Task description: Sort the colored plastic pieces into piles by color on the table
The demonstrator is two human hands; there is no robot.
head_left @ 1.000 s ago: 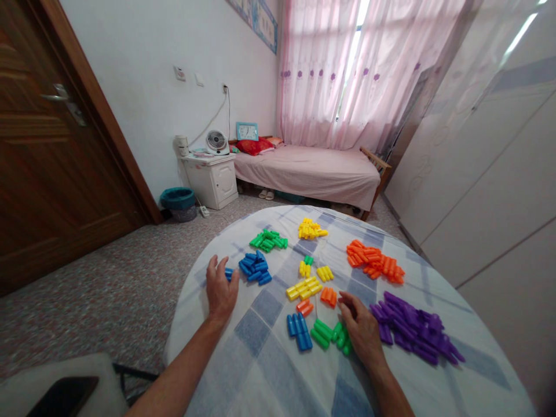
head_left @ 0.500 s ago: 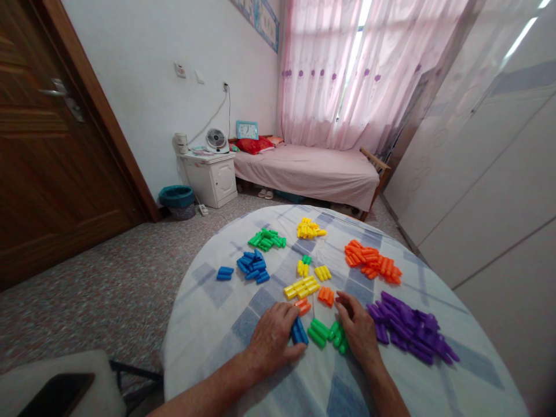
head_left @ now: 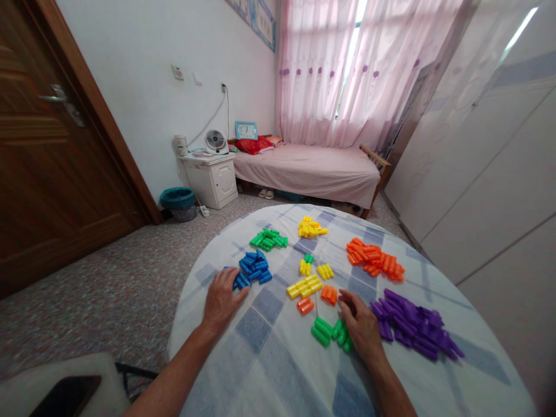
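Note:
My left hand point(head_left: 222, 298) is at the left of the table, its thumb and fingers closed around a couple of short blue plastic tube pieces point(head_left: 242, 281). These lie against the pile of blue tubes point(head_left: 256, 265). My right hand point(head_left: 359, 325) rests loosely curved on the cloth, holding nothing I can see. Green tubes point(head_left: 342, 334) lie against its inner side, partly covered by it. Two more green tubes point(head_left: 322, 331) are just left of those. Near its fingertips sits a small orange group point(head_left: 329, 295), with another orange pair point(head_left: 305, 306) further left.
Yellow tubes point(head_left: 304, 286) lie in rows mid-table. Around them are piles of green point(head_left: 269, 239), yellow point(head_left: 311, 227), orange point(head_left: 376, 259) and longer purple pieces point(head_left: 417, 324). A checked cloth point(head_left: 269, 359) covers the round table. A phone point(head_left: 65, 397) lies on a seat at left.
My left hand has moved left and away from me, from the middle of the table to the blue pile, with the blue tubes. My right hand has stayed beside the green tubes.

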